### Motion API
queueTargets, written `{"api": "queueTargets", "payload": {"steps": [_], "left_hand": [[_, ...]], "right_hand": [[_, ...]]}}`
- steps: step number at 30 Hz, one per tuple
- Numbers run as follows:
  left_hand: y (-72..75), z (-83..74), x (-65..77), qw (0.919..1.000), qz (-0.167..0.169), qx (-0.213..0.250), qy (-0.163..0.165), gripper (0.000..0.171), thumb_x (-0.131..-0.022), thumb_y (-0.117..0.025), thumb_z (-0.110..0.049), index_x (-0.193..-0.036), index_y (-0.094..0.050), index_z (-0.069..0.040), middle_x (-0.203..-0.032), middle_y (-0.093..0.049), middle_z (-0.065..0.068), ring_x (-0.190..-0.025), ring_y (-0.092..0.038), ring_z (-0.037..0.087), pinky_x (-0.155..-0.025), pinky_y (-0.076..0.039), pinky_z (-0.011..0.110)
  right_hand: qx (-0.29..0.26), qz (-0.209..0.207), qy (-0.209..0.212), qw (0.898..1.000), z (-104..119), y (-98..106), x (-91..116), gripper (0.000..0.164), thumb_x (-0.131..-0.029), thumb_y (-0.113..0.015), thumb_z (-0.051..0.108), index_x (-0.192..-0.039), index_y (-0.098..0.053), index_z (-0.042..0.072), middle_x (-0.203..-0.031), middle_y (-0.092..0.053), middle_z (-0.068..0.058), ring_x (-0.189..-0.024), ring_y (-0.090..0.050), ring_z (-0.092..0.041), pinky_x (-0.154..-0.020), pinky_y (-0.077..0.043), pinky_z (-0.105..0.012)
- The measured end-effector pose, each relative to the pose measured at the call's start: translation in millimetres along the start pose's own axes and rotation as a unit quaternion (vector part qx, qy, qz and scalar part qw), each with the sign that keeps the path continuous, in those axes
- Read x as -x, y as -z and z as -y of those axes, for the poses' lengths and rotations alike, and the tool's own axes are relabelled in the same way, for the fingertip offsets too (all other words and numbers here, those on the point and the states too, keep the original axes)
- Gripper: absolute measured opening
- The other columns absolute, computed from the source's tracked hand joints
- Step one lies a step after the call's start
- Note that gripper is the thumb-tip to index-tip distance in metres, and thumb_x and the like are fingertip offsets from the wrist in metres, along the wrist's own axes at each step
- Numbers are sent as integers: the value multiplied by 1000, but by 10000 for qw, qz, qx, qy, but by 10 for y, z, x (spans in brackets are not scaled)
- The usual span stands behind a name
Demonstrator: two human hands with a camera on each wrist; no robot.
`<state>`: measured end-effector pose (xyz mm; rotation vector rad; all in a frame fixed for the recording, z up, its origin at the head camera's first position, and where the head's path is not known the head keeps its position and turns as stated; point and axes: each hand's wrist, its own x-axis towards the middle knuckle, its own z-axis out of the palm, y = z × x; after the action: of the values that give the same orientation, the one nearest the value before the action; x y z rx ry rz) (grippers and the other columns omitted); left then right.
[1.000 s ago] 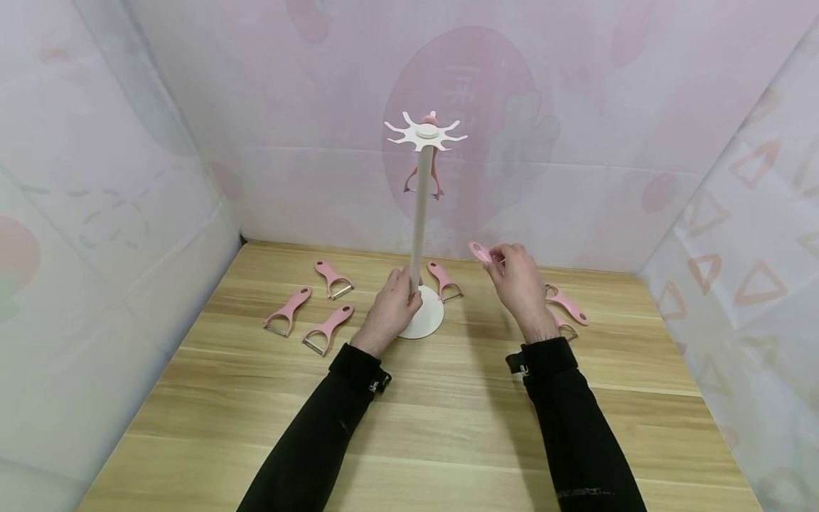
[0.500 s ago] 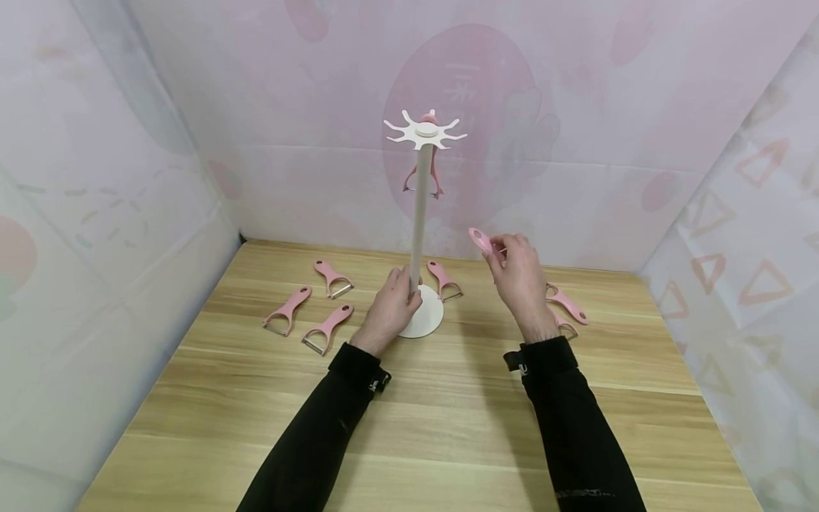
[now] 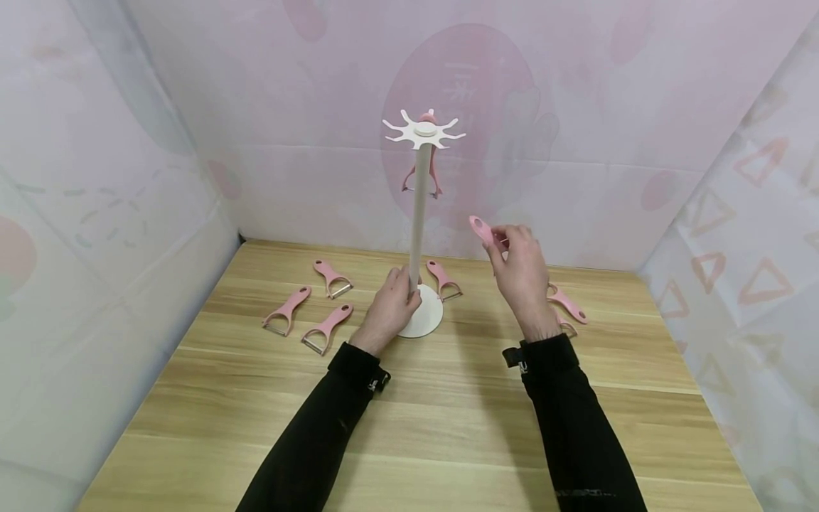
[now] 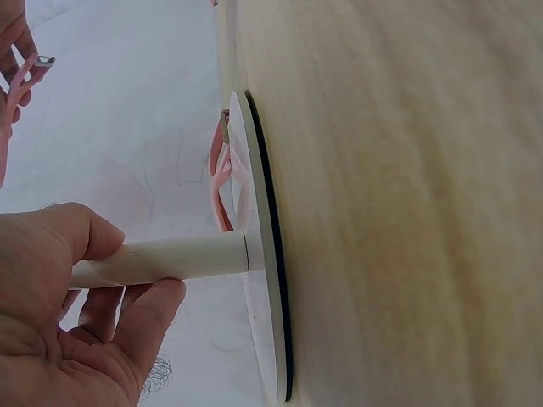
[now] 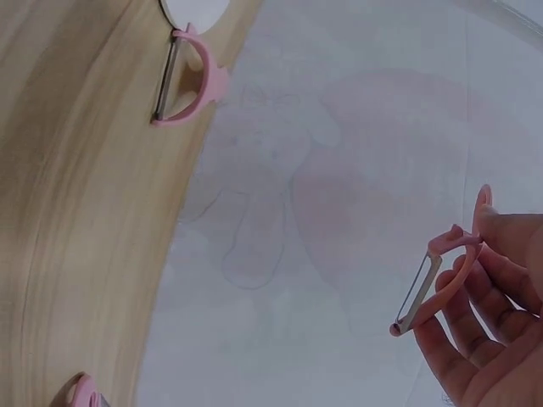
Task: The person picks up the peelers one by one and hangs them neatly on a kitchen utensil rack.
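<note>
I hold a pink plastic Y-shaped peeler (image 3: 480, 229) aloft, pinched in my right hand (image 3: 520, 269), beside the white spoked stand (image 3: 419, 206) my left hand (image 3: 387, 304) grips low. One hung peeler (image 3: 434, 165) seems done; six unhung peelers (image 3: 331, 324) lie on the wood-grain counter (image 3: 435, 427).

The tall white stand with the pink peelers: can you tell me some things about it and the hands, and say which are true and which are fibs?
1. The left hand grips the slim, round white pole. True.
2. The right hand holds nothing. False: it pinches a pink, plastic-looking peeler.
3. A hanging pink peeler is up at the white, star-shaped top. True.
4. The flat, round white base is tipped on its edge. False: it lies flat on the pale wood-grain table.
5. Another pink peeler lies beside the base. True.
</note>
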<state>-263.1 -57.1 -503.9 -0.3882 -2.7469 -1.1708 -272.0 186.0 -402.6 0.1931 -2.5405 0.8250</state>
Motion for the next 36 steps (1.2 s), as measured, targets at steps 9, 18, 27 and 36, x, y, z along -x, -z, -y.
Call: {"api": "queueTargets", "payload": {"steps": [9,18,27,36], "left_hand": [[-6,3,-15,9999,7,-101,-9,18,-103,-56,-14,-120,-54,-12,-105,-47,7,-85,-53,22,-73,-51,37],[-10,13,-16,9999,-2,-102,-35,17,-102,-56,-14,-119,-54,-11,-105,-47,6,-86,-54,22,-73,-52,37],[-5,14,-12,9999,12,-143,-56,16,-102,-56,-15,-118,-53,-13,-105,-47,7,-86,-54,22,-75,-52,37],[3,6,-3,9999,5,-93,-80,15,-102,-56,-14,-117,-53,-13,-104,-47,7,-86,-53,22,-73,-52,37]], "right_hand": [[-62,-373,170,9991,139,90,-53,35,-98,-71,27,-127,-68,7,-117,-65,-9,-102,-61,-24,-86,-53,-42],[-60,-590,281,9978,274,205,-129,36,-99,-70,28,-128,-68,6,-117,-65,-11,-104,-61,-25,-89,-52,-42],[-140,-726,376,9966,348,287,-174,37,-98,-71,27,-128,-69,6,-117,-65,-10,-104,-61,-24,-89,-52,-40],[-225,-896,501,9945,444,351,-223,37,-98,-70,29,-128,-69,6,-115,-65,-11,-103,-60,-23,-86,-52,-37]]}}
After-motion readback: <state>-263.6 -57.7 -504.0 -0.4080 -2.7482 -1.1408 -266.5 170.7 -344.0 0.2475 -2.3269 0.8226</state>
